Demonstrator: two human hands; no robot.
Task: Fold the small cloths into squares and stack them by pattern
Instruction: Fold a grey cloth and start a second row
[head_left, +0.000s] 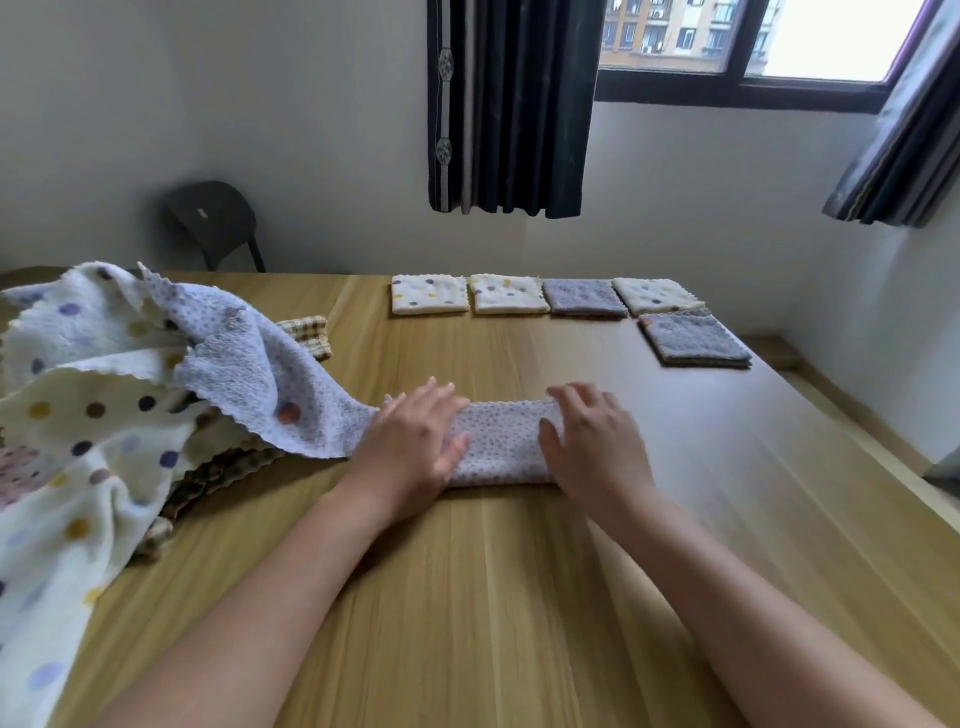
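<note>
Lilac cloth (503, 441) lies flat between left hand (415, 441) and right hand (592, 441).

A wooden table (519, 597) carries a lilac dotted cloth (504, 441) folded into a long strip. Left of that strip lies a heap of loose spotted cloths (130, 395), with a checked cloth (309, 332) poking out behind. Beyond the strip sits a row of four folded squares (509, 294), and a fifth, grey square (696, 340) lies beyond and to the right.

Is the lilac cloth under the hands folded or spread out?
Folded into a long strip, not yet a square: the lilac cloth lies narrow under the left hand and right hand.
</note>
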